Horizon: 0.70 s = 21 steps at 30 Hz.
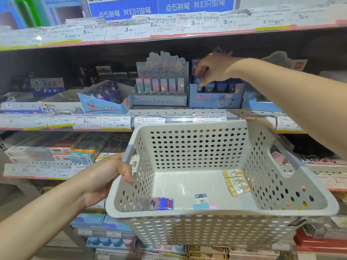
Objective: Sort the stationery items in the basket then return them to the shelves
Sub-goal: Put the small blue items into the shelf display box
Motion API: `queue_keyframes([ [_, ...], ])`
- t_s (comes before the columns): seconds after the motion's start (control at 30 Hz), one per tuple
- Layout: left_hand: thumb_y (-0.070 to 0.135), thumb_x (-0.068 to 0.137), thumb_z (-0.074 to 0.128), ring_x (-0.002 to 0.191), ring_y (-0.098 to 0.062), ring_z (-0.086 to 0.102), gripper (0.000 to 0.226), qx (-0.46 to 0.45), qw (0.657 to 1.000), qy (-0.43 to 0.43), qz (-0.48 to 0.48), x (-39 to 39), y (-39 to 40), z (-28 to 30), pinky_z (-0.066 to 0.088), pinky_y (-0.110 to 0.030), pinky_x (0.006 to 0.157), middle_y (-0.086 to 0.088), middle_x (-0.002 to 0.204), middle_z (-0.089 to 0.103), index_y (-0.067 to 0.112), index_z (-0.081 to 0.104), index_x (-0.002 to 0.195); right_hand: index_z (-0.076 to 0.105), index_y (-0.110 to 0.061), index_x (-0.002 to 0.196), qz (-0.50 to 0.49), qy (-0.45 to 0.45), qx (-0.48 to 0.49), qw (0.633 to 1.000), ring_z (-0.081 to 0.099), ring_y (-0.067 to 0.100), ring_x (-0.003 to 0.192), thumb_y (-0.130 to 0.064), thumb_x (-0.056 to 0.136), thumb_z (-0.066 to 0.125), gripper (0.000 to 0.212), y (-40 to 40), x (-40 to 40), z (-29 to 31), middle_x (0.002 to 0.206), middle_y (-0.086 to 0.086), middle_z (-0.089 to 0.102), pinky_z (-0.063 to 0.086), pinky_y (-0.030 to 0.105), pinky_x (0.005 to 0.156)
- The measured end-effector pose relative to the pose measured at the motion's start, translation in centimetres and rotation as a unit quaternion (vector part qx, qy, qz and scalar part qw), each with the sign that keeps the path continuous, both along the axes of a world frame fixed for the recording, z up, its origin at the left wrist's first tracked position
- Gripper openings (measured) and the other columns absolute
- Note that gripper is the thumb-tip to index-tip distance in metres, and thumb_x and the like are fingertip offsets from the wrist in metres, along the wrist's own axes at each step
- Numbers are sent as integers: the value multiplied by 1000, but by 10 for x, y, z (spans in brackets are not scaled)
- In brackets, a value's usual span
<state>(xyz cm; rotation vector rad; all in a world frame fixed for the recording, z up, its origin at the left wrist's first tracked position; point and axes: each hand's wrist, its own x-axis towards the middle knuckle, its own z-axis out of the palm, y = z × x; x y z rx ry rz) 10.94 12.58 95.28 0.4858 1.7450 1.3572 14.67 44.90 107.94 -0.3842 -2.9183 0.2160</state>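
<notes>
While left hand (105, 177) holds basket (187, 128), shelf price tags (116, 122) behind — Sanrio display box (161, 101) beside.

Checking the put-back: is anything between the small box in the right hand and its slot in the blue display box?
Nothing visible. The right hand holds the small blue box directly over the blue display box, at its left end beside the matching boxes.

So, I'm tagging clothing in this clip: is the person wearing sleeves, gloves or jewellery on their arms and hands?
Nothing worn shows. The left hand and right hand are bare, without gloves, and both forearms are uncovered up to the frame edge. No rings, watch or bracelet are visible.
</notes>
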Motion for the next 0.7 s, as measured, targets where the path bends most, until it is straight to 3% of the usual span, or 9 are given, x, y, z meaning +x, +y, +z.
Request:
queue_keyframes([
  [0.17, -5, 43, 46, 53, -37, 65, 61, 17, 1000, -3, 4, 2, 0, 1, 54, -38, 45, -26, 71, 67, 20, 70, 93, 64, -10, 116, 14, 20, 0, 1000, 59, 16, 92, -19, 81, 72, 37, 1, -1, -7, 111, 4, 66, 43, 25, 82],
  [0.33, -5, 44, 48, 57, -36, 65, 60, 19, 1000, -8, -3, 4, -2, -1, 53, -36, 47, -24, 79, 67, 12, 67, 99, 65, -9, 118, 7, 57, 6, 998, 55, 14, 91, -20, 83, 69, 37, 5, -1, -15, 116, 5, 65, 41, 25, 85],
  [0.5, -5, 45, 48, 59, -36, 64, 50, 19, 1000, -8, -11, 3, 1, 0, 54, -37, 52, -24, 77, 67, 19, 73, 81, 63, -12, 120, -1, 95, 20, 995, 58, 23, 104, -22, 86, 67, 36, 6, 0, -27, 120, 5, 62, 43, 29, 87],
  [0.7, -5, 46, 48, 64, -39, 64, 60, 16, 1000, -18, -14, -1, 1, -2, 53, -40, 54, -26, 82, 67, 23, 72, 94, 67, -10, 113, -5, 128, -5, 992, 60, 23, 109, -12, 87, 62, 27, 8, 6, -35, 117, 6, 66, 45, 35, 100],
])
